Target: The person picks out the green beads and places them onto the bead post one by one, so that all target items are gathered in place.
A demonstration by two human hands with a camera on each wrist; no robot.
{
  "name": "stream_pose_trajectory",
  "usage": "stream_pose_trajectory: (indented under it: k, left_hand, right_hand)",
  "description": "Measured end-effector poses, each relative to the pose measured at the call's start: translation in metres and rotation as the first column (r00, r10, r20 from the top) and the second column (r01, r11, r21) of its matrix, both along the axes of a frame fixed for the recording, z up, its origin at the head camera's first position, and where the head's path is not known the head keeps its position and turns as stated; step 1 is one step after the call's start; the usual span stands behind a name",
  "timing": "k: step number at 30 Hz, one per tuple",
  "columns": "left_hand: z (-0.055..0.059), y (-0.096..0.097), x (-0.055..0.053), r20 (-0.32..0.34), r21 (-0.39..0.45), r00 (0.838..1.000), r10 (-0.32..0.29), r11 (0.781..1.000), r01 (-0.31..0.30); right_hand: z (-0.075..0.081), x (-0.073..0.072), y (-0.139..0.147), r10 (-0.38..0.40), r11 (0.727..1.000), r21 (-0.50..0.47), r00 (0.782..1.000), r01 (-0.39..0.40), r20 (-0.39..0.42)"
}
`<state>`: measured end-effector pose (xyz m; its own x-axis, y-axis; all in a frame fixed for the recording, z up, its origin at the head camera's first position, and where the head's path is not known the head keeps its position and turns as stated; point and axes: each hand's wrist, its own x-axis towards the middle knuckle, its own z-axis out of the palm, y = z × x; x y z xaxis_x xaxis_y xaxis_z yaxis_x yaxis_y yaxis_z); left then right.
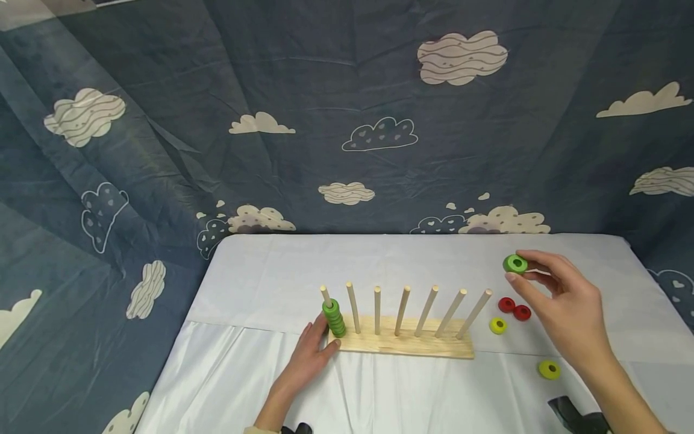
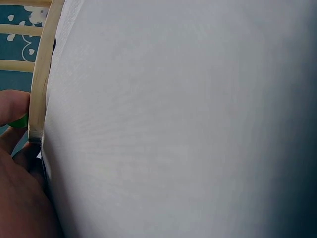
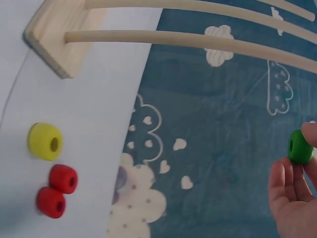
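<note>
A wooden peg board point(image 1: 401, 345) with several upright pegs stands on the white-covered table. Several green beads point(image 1: 334, 319) are stacked on its leftmost peg. My left hand point(image 1: 308, 355) grips the board's left end, thumb at the front edge and fingers round the side; in the left wrist view the thumb point(image 2: 12, 106) lies against the wood. Off to the right, my right hand point(image 1: 569, 301) pinches a green bead point(image 1: 515, 264) between thumb and fingertips, above the table. Its hole shows in the right wrist view, where the green bead point(image 3: 300, 147) is at the right edge.
Two red beads point(image 1: 506, 305) touch each other right of the board, with a yellow bead point(image 1: 497, 326) beside them. Another yellow bead point(image 1: 549, 369) lies nearer the front. A dark blue cloth with clouds point(image 1: 347, 72) hangs behind the table point(image 1: 260, 271).
</note>
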<state>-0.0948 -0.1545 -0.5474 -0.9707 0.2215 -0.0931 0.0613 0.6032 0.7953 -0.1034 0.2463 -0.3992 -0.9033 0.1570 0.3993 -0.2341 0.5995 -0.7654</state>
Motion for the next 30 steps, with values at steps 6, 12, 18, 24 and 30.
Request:
stream_pose_trajectory:
  k: [6,12,18,24,30]
  left_hand:
    - [0.001,0.000,0.001,0.001,0.014,1.000,0.002,1.000,-0.002]
    - [0.001,0.000,0.001,-0.007,0.005,1.000,-0.002,1.000,0.002]
    - [0.001,0.000,0.000,-0.007,0.011,1.000,0.000,1.000,0.000]
    - [0.000,0.000,0.000,-0.007,0.022,1.000,-0.004,1.000,0.004]
    - [0.001,0.000,0.000,-0.006,0.017,1.000,-0.004,1.000,0.004]
  right_hand:
    - [0.012,-0.002,-0.008,0.043,0.999,0.035,0.999,-0.042,-0.012]
    - [0.025,-0.003,-0.015,0.116,0.989,0.093,0.993,-0.114,-0.016]
    - [0.038,-0.005,-0.023,0.177,0.978,0.122,0.984,-0.171,-0.037]
    - [0.047,-0.007,-0.030,0.270,0.947,0.195,0.962,-0.256,-0.048]
    - [0.053,-0.007,-0.039,0.313,0.925,0.238,0.949,-0.296,-0.037]
